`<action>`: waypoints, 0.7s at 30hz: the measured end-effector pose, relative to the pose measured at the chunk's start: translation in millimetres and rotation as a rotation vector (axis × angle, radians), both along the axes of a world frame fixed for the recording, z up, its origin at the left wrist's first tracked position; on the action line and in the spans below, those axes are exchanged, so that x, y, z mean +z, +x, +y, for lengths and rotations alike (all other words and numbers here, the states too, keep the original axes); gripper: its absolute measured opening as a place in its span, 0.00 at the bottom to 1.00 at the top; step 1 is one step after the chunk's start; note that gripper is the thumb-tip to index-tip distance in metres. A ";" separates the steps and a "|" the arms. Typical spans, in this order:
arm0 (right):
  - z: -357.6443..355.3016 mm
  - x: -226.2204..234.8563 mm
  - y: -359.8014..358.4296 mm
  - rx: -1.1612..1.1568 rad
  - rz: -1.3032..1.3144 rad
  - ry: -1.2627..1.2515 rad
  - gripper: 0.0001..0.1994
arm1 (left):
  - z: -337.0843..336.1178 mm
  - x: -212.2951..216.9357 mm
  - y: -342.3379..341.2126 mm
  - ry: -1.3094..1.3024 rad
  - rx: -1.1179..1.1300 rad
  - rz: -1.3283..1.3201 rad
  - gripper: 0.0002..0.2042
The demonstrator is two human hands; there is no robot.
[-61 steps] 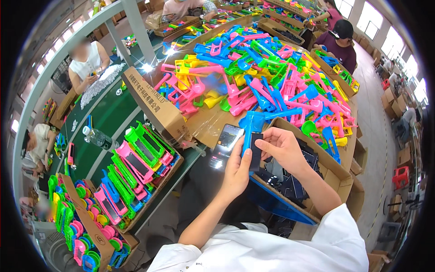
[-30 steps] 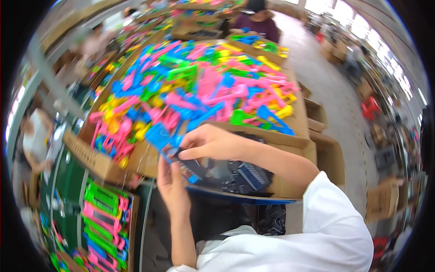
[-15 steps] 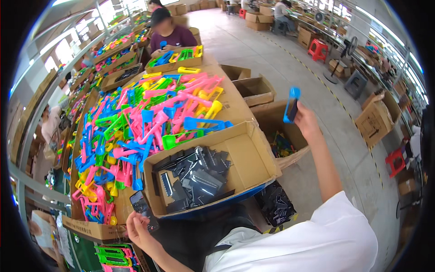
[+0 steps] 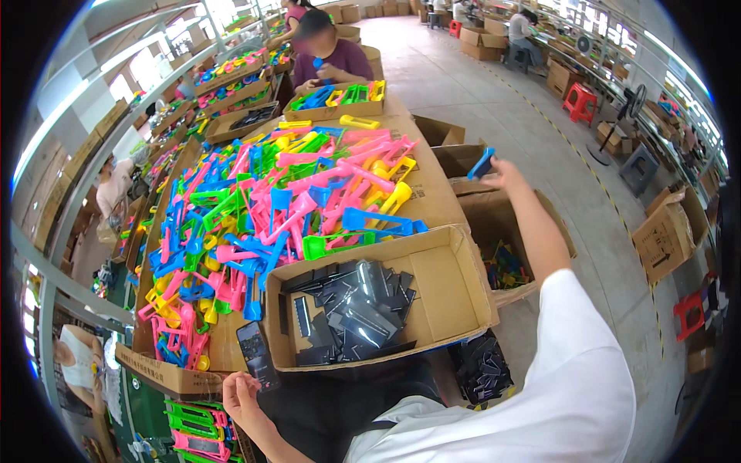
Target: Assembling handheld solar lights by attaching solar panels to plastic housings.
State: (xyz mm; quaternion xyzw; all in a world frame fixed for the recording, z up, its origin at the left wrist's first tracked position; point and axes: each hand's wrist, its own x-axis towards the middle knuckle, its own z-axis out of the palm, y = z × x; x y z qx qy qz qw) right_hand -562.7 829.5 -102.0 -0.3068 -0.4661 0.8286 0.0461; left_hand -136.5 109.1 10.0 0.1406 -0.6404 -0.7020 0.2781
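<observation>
Out to the right, my right hand holds a blue plastic handled frame with a dark panel by its end, above the open cartons beside the table. Low on the left, my left hand has its fingers bent together beside a smartphone; whatever may be between the fingertips is too small to make out. Before me sits a cardboard tray with loose shiny black panels in it. Beyond and left of it lies a large heap of pink, blue, green and yellow plastic frames.
An open carton with some coloured pieces stands right of the table. Below the tray is a container of black parts. Stacked coloured frames sit at lower left. Across the table a person works behind a box of frames.
The view has shifted, so the table appears farther right. My right hand has swung the blue frame inward over the cartons, and the frame is tilted more. My left hand stays beside the phone.
</observation>
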 end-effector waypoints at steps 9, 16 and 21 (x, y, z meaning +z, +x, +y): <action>-46.4 -1.4 27.3 0.118 0.040 -0.136 0.18 | 1.3 26.2 -39.1 -0.208 -0.122 -0.076 0.08; -136.8 77.3 102.2 0.256 0.157 0.093 0.15 | 58.3 29.8 -211.9 -1.186 -0.217 0.180 0.16; -229.7 162.9 163.9 0.408 0.309 0.311 0.13 | 83.9 8.0 -267.0 -1.420 -0.282 0.147 0.14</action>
